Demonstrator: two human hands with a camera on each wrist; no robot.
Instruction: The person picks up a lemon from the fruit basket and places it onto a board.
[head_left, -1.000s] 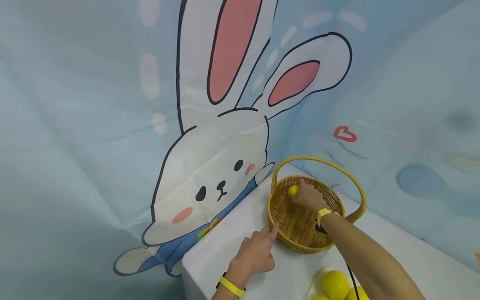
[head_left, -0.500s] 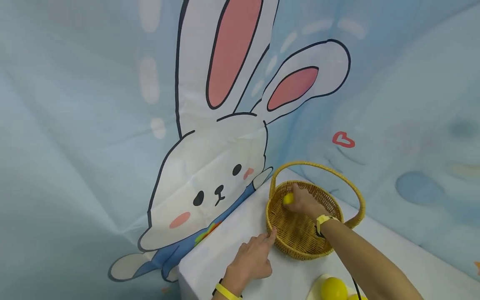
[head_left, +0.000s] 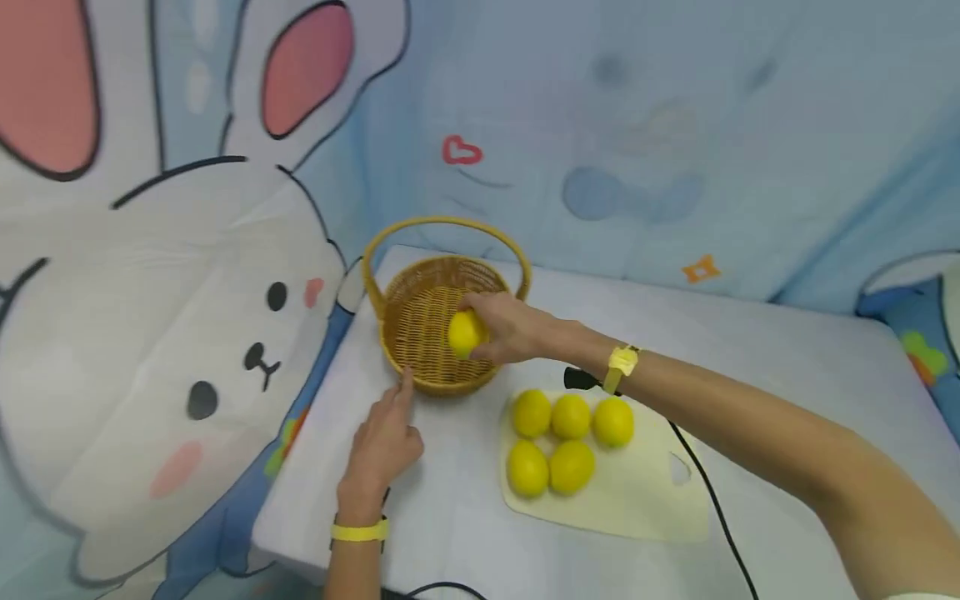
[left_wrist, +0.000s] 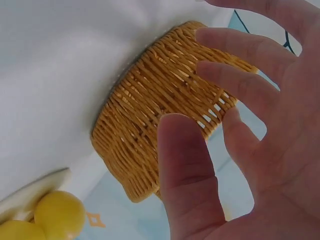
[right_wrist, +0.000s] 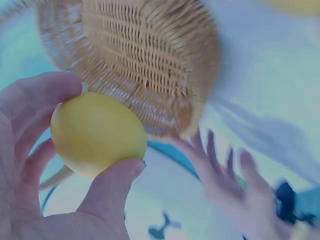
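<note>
Risk assessment: the right hand [head_left: 513, 327] holds a lemon [head_left: 466, 333] over the near rim of the wicker basket [head_left: 420, 333], at centre frame in the head view; the grip is a thumb-and-fingers clamp around the fruit, confirmed in the right wrist view, where the thumb and forefinger wrap the lemon [right_wrist: 97, 132]. The skin looks smooth and rounded, so a loose pinch could let it slip and roll off the white table [head_left: 787, 367]. The basket appears light; catching the rim or the arched handle [head_left: 446, 225] with the knuckles could tip or shift it. The left hand [head_left: 384, 437] lies with fingers spread and straight, its fingertips at the basket's outer wall in the lower centre; contact is probable but cannot be confirmed, so the bracing may be weak. The lemon is uniform bright yellow, oval, unblemished, matte. Five more lemons [head_left: 572, 417] sit grouped on a pale cutting board [head_left: 645, 500] at lower right, near a black cable [head_left: 712, 508] that could snag the forearm
</note>
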